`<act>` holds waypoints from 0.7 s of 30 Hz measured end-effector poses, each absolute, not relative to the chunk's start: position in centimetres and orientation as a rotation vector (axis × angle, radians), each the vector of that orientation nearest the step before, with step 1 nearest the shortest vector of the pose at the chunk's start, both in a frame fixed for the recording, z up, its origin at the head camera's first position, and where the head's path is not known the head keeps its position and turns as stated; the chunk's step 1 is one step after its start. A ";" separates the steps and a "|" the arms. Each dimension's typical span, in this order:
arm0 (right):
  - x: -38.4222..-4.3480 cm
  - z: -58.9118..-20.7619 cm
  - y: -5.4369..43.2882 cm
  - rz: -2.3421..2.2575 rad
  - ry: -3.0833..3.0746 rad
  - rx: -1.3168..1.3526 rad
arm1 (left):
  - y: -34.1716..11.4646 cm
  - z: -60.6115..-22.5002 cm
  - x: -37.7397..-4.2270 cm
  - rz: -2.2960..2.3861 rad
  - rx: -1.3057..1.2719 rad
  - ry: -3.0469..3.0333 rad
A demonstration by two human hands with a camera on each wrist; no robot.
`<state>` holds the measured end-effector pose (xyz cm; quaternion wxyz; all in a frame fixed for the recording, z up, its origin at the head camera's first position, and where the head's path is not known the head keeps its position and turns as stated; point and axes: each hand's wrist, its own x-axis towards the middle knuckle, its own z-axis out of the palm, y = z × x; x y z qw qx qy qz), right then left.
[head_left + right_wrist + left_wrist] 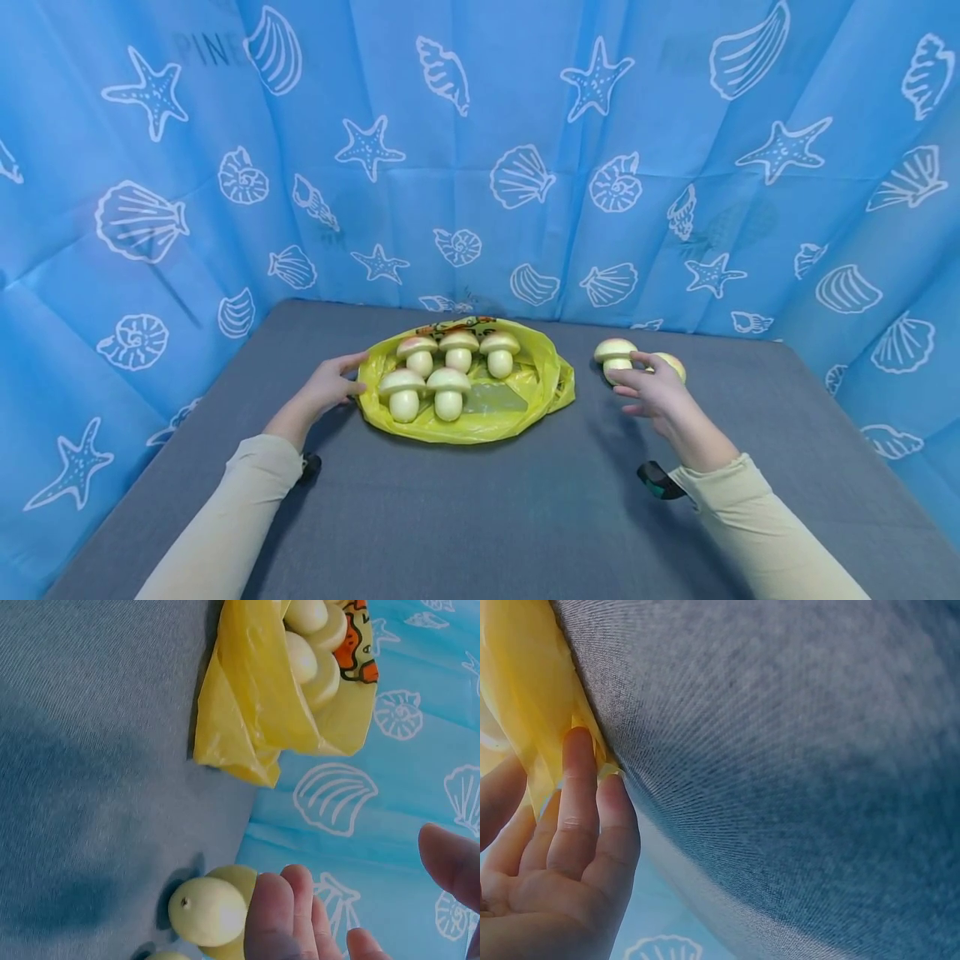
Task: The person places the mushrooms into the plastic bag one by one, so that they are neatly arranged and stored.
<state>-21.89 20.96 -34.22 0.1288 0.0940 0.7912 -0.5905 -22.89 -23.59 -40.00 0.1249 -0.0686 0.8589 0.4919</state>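
In the head view a yellow plastic bag [528, 417] lies with its mouth spread wide. Several toy mushrooms [448, 396], cream with a faint pink tint on some caps, sit inside it. My left hand [326, 390] is at the bag's left rim, its fairly straight fingers touching the plastic [536, 682] in the left wrist view. To the right of the bag, my right hand [656, 393] reaches over two more mushrooms. One mushroom [615, 354] shows left of the fingers, and another [671, 364] is partly hidden behind the hand. In the right wrist view, thumb and fingers are apart beside a mushroom [208, 909].
A grey cloth-covered table [480, 517] lies beneath everything. Behind and at both sides hangs a blue curtain [480, 125] with white shells and starfish. Each wrist wears a dark band, such as the right one [660, 481].
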 end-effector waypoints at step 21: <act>-22.1 -34.6 24.2 -1.684 2.402 0.366 | -23.9 -40.2 -22.9 1.402 -0.158 2.516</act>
